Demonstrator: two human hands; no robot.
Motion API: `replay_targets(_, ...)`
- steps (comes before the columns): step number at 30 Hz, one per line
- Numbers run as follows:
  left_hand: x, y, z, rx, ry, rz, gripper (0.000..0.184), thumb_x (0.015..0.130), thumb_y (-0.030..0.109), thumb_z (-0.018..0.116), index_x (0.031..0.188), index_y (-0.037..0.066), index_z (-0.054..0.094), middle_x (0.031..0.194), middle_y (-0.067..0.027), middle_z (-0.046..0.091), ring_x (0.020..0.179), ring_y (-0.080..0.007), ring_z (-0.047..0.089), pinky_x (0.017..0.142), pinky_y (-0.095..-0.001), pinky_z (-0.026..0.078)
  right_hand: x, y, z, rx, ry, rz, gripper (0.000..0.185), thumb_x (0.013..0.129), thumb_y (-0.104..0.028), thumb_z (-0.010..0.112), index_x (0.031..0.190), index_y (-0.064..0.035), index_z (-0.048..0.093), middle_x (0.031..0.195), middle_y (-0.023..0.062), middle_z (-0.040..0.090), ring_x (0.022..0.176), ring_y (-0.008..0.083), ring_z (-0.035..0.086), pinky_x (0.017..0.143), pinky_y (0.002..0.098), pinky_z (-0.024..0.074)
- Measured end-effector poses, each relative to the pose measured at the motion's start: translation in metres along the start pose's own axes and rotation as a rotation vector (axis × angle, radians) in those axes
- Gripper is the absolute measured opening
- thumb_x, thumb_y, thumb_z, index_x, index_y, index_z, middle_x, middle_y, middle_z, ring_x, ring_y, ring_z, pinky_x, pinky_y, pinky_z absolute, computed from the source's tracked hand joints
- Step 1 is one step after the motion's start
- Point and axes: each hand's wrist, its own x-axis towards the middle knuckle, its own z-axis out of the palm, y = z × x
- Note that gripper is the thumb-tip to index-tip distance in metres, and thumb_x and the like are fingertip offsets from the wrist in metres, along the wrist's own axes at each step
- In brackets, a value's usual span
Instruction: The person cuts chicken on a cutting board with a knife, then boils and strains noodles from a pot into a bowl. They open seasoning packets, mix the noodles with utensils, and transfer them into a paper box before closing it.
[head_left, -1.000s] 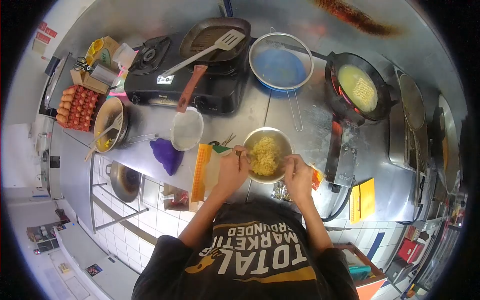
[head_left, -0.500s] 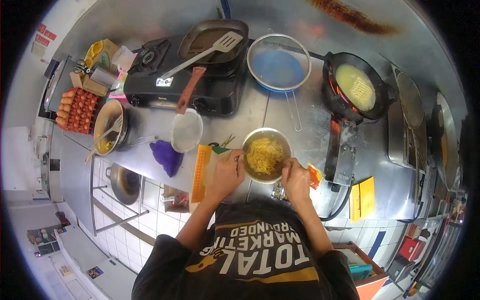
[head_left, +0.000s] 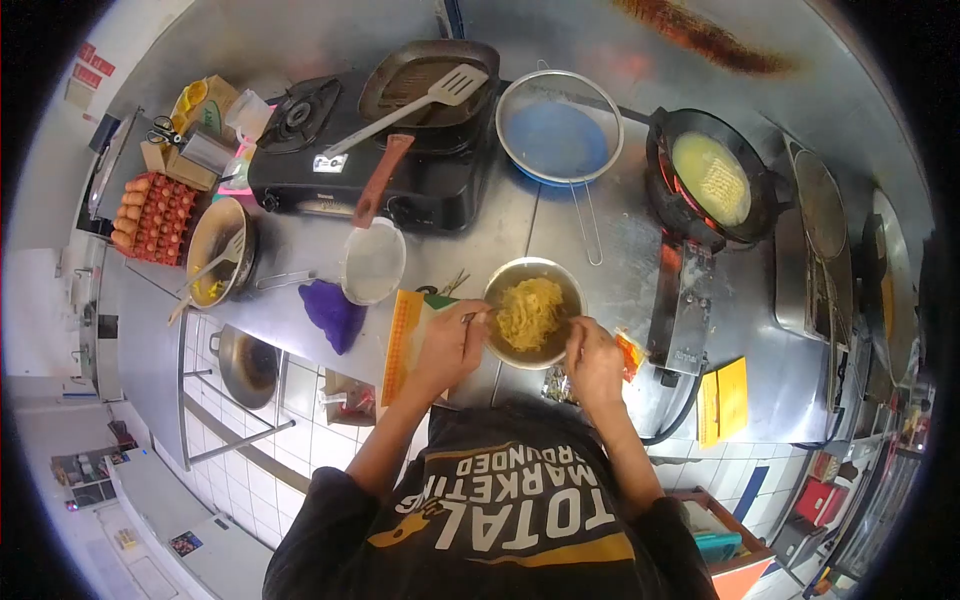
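A steel bowl (head_left: pixel 572 287) with yellow noodles (head_left: pixel 532 311) in it stands on the steel counter in front of me. At its left rim is my left hand (head_left: pixel 453 345), its fingers pinched together around something thin that I cannot make out. My right hand (head_left: pixel 594 362) is at the right rim, fingers closed; what they hold is too small to name. Right of the bowl lies a red and orange packet (head_left: pixel 629 357). Scissors (head_left: pixel 455 283) and an orange-edged card (head_left: pixel 402 345) are to the left.
A wok (head_left: pixel 688 127) with a noodle block in yellowish liquid sits on a lit burner at right. Behind the bowl rests a sieve (head_left: pixel 560 125) over a blue bowl. At left are a stove (head_left: pixel 330 190), a pan (head_left: pixel 228 215) and an egg tray (head_left: pixel 166 220).
The noodles in the bowl have shifted and look more gathered. Both hands have moved slightly at the rim, staying closed.
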Motion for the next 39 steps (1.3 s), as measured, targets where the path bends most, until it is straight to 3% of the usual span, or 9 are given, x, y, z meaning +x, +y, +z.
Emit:
replay_targets(4,-0.012,-0.017,0.012,0.089,-0.006,-0.074,0.010,0.097,0.003,0.054,0.101,-0.001,0.061,0.080,-0.0162,0.068,0.067,-0.0276,0.070,0.063,-0.0362,0.053,-0.008,0.000,-0.002,-0.104,-0.077,0.129,0.014,0.097,-0.007,0.056,0.103,0.0024,0.064,0.086,0.0226,0.070,0.076,0.0375,0.070,0.069,0.0435,0.0559)
replay_targets(7,-0.003,-0.002,0.007,-0.033,-0.002,-0.137,0.010,0.096,0.002,0.054,0.101,-0.001,0.061,0.079,-0.0156,0.067,0.065,-0.0269,0.069,0.061,-0.0368,0.053,-0.010,0.001,-0.001,0.290,-0.061,0.216,0.017,0.102,-0.009,0.052,0.105,0.0032,0.064,0.088,0.0182,0.073,0.078,0.0243,0.074,0.069,0.0359,0.0569)
replay_targets(11,-0.004,0.018,-0.026,0.054,-0.014,-0.065,0.008,0.095,0.002,0.054,0.099,0.000,0.060,0.079,-0.0162,0.067,0.063,-0.0307,0.067,0.059,-0.0389,0.052,-0.006,-0.010,-0.035,0.023,-0.013,-0.033,0.014,0.099,-0.006,0.055,0.106,0.0022,0.064,0.088,0.0212,0.070,0.081,0.0322,0.071,0.072,0.0380,0.0561)
replay_targets(16,0.004,0.003,-0.004,0.335,-0.068,0.083,0.010,0.096,0.004,0.054,0.097,-0.001,0.061,0.076,-0.0153,0.069,0.066,-0.0238,0.070,0.060,-0.0353,0.054,-0.009,0.011,-0.011,-0.144,-0.182,-0.025,0.014,0.098,-0.007,0.056,0.103,0.0014,0.066,0.090,0.0235,0.070,0.079,0.0343,0.070,0.071,0.0387,0.0560)
replay_targets(21,-0.011,-0.019,0.013,0.118,-0.133,-0.167,0.008,0.096,0.003,0.053,0.096,-0.002,0.060,0.073,-0.0158,0.068,0.064,-0.0218,0.070,0.059,-0.0349,0.053,-0.017,0.024,0.003,0.390,-0.209,0.420,0.022,0.103,-0.012,0.050,0.103,0.0040,0.064,0.082,0.0159,0.073,0.062,0.0174,0.068,0.060,0.0304,0.0545)
replay_targets(25,-0.016,-0.017,0.001,0.032,-0.043,-0.208,0.008,0.096,0.004,0.055,0.095,-0.001,0.060,0.070,-0.0137,0.066,0.060,-0.0218,0.067,0.057,-0.0340,0.052,-0.016,0.030,-0.001,0.572,-0.219,0.593,0.019,0.100,-0.008,0.049,0.102,0.0031,0.065,0.081,0.0138,0.073,0.074,0.0174,0.072,0.068,0.0327,0.0578)
replay_targets(30,-0.016,0.017,-0.028,0.010,0.081,-0.191,0.007,0.094,0.006,0.058,0.093,0.001,0.062,0.071,-0.0126,0.067,0.059,-0.0249,0.068,0.055,-0.0357,0.051,-0.012,-0.002,-0.029,0.484,0.011,0.315,0.021,0.101,-0.006,0.046,0.104,0.0031,0.065,0.092,0.0157,0.073,0.076,0.0179,0.071,0.072,0.0328,0.0573)
replay_targets(34,-0.020,-0.001,-0.013,0.043,0.062,-0.051,0.005,0.093,0.006,0.059,0.096,0.003,0.062,0.074,-0.0153,0.066,0.060,-0.0316,0.066,0.056,-0.0378,0.051,-0.009,0.004,-0.002,0.082,-0.207,-0.037,0.016,0.097,-0.006,0.055,0.104,0.0025,0.066,0.091,0.0192,0.070,0.081,0.0328,0.070,0.073,0.0418,0.0565)
replay_targets(39,-0.022,-0.004,-0.012,0.221,0.060,0.066,0.008,0.091,0.004,0.060,0.099,0.004,0.061,0.075,-0.0177,0.065,0.061,-0.0358,0.064,0.056,-0.0405,0.051,0.000,-0.016,-0.032,-0.043,-0.089,-0.065,0.011,0.092,-0.005,0.059,0.099,-0.0004,0.065,0.086,0.0214,0.065,0.081,0.0408,0.063,0.073,0.0484,0.0522)
